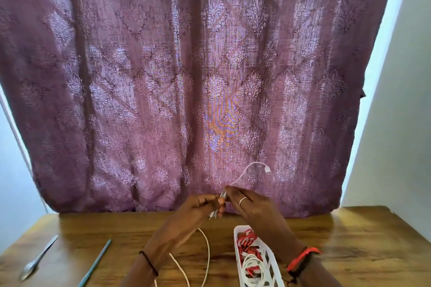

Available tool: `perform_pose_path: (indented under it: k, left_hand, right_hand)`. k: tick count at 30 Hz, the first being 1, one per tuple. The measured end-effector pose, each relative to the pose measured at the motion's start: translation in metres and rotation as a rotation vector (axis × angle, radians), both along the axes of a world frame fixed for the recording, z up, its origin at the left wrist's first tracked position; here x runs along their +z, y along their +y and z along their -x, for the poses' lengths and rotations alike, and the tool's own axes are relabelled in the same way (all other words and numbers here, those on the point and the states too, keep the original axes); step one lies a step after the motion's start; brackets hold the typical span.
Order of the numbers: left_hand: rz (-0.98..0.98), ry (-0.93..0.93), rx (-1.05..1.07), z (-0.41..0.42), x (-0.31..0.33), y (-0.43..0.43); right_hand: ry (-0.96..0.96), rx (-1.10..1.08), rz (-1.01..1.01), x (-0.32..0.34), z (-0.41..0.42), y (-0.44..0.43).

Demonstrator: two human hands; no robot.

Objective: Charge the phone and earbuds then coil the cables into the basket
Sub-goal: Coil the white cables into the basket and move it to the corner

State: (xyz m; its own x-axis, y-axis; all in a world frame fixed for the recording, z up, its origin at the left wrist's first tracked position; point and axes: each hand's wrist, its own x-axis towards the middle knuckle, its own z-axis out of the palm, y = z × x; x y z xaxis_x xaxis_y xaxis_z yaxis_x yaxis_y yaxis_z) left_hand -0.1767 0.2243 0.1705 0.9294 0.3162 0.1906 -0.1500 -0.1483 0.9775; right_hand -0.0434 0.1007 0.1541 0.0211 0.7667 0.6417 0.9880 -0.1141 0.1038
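My left hand (194,207) and my right hand (247,204) meet above the wooden table, both pinching a folded bundle of white cable (218,207). One end of that cable arcs up to a white plug (267,170) in front of the curtain. The rest of the white cable (207,254) hangs down and loops on the table below my left hand. A white slotted basket (276,270) lies under my right wrist and holds a coiled white cable (253,270) and red cable (245,239). No phone or earbuds are visible.
A metal spoon (35,261) and a thin teal stick (95,263) lie on the left of the wooden table (361,247). A purple patterned curtain (186,77) hangs right behind the table's far edge.
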Motion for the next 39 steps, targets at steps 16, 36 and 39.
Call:
perform_pose_path:
  k: [16, 36, 39]
  left_hand:
    - [0.707, -0.219, 0.025, -0.007, 0.003, -0.012]
    - [0.396, -0.022, -0.004, 0.001, 0.007, 0.006]
    - [0.34, -0.001, -0.004, 0.006, 0.012, 0.01]
  right_hand:
    - [0.669, 0.121, -0.302, 0.01, 0.026, 0.016]
    - [1.453, 0.275, -0.081, 0.033, 0.013, 0.007]
    - [1.684, 0.424, -0.03, 0.033, 0.009, 0.003]
